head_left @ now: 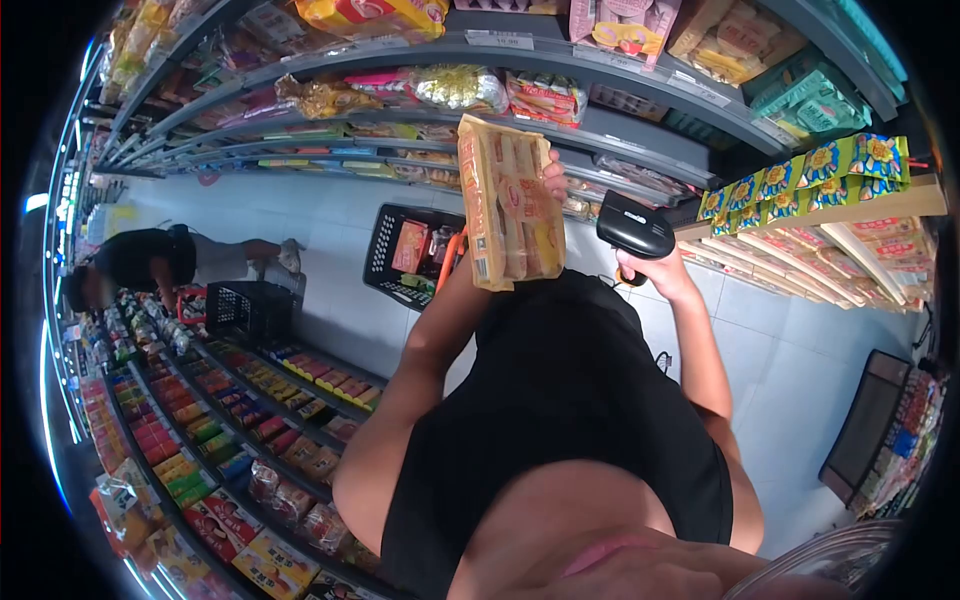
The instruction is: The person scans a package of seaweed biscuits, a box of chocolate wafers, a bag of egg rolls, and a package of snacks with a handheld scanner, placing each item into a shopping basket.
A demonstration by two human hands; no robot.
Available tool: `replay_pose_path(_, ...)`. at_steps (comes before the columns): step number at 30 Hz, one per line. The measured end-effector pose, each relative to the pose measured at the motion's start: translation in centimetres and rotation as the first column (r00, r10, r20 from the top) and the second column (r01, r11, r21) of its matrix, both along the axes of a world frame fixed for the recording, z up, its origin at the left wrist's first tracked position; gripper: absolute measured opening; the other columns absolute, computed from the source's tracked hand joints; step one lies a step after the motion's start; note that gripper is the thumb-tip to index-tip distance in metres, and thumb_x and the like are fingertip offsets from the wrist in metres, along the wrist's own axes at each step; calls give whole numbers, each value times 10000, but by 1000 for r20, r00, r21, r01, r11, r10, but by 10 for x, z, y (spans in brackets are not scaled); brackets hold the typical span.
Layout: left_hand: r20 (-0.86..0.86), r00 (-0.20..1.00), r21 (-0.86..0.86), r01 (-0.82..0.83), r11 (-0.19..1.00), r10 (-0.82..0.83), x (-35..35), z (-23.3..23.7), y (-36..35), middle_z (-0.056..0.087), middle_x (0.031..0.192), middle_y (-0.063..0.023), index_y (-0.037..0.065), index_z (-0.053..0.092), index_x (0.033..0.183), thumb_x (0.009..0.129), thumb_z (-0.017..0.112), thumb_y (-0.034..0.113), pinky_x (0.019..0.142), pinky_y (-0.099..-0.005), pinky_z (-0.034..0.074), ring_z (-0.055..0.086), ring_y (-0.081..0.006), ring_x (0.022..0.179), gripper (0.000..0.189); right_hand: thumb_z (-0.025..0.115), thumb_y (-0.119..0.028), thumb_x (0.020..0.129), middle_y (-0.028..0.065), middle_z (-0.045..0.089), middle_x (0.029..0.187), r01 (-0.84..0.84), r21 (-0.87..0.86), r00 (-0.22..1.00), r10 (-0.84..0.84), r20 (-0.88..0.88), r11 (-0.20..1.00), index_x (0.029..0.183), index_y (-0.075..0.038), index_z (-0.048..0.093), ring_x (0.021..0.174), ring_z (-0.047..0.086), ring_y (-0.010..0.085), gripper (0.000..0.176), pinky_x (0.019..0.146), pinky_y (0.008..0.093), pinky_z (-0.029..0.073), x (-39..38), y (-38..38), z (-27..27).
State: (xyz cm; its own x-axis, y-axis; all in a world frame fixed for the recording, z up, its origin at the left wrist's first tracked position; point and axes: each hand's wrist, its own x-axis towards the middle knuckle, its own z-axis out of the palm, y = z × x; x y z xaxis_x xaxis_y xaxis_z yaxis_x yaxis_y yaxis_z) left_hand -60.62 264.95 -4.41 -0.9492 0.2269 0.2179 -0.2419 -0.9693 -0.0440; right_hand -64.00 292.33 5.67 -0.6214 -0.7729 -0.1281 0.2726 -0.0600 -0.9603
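My left hand [556,178] is raised in front of me and grips a tan, clear-wrapped snack package [508,205], held upright with its face toward me; only the fingers show at the package's right edge. Just to the right, my right hand [655,270] holds a black handheld barcode scanner [634,230], whose head sits close beside the package's lower right side. Both arms reach out from my black top.
A black shopping basket [392,262] with goods stands on the white tiled floor beyond my hands. Stocked shelves line both sides of the aisle. At the left another person [150,258] bends over by a second black basket [250,310]. A black crate [868,425] sits at the right.
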Motion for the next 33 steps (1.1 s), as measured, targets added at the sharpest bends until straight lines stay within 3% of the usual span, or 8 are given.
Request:
replay_pose_path(4, 77, 996, -79, -45, 996, 52, 14, 23, 6, 482, 986, -31, 15, 495, 1288, 935, 641, 459, 920, -305, 427, 484, -151, 906, 586, 733, -64, 896, 41, 609, 739, 116, -71, 978, -102, 184, 991, 1056, 10, 626, 586, 566, 118, 206, 575, 282, 472, 18, 11, -52)
replay_pose_path(12, 227, 972, -126, -30, 992, 58, 23, -2, 13, 536, 999, -55, 18, 530, 1254, 920, 681, 455, 930, -321, 460, 538, -175, 936, 570, 718, -70, 911, 28, 584, 687, 114, 28, 982, -117, 146, 993, 942, -4, 627, 572, 561, 107, 117, 566, 271, 452, 10, 24, -45)
replay_pose_path(17, 246, 967, -99, -39, 994, 63, 23, -12, 16, 582, 1039, -56, 26, 549, 1233, 921, 674, 477, 929, -328, 479, 566, -186, 970, 562, 763, -47, 873, 22, 609, 713, 36, 69, 998, -40, 52, 997, 1014, 6, 634, 576, 573, 89, 199, 548, 256, 465, 7, 16, -26)
replay_pose_path(20, 125, 980, -380, -95, 920, 153, 25, -46, -2, 617, 1017, -73, 25, 579, 1200, 920, 651, 510, 893, -351, 506, 601, -206, 936, 564, 784, -18, 845, 7, 652, 769, -44, 136, 998, 51, -45, 990, 1070, 6, 661, 571, 575, 67, 257, 539, 247, 475, 13, 6, 4)
replay_pose_path(21, 197, 962, -433, -87, 897, 188, 28, -46, -8, 633, 986, -79, 37, 602, 1174, 941, 616, 511, 832, -371, 531, 626, -227, 882, 529, 781, -21, 846, 6, 668, 793, -87, 162, 987, 107, -116, 983, 1093, 3, 669, 568, 570, 59, 272, 539, 245, 472, 14, 3, 12)
replay_pose_path(24, 285, 905, -592, -92, 801, 315, 39, -31, -27, 673, 884, -71, 86, 642, 1144, 1019, 466, 528, 659, -400, 593, 685, -259, 713, 492, 814, -38, 800, 89, 743, 967, -171, 224, 931, 231, -281, 960, 1217, 8, 667, 851, 674, 137, 445, 839, 301, 534, 24, -3, 23)
replay_pose_path(26, 423, 795, -611, -103, 785, 434, 43, -34, -33, 648, 846, -102, 40, 646, 1079, 980, 457, 525, 669, -410, 552, 645, -276, 702, 530, 829, -63, 792, 132, 758, 1075, -224, 256, 896, 303, -326, 940, 1202, 10, 681, 1013, 688, 175, 442, 968, 329, 508, 31, -9, 26)
replay_pose_path(33, 490, 717, -638, -93, 765, 495, 61, -36, -37, 635, 834, -126, 18, 643, 1053, 980, 424, 533, 686, -432, 552, 646, -299, 736, 564, 889, -132, 741, 137, 756, 1080, -327, 406, 898, 414, -146, 853, 1152, 39, 690, 999, 698, 186, 487, 936, 339, 522, 40, -9, 16)
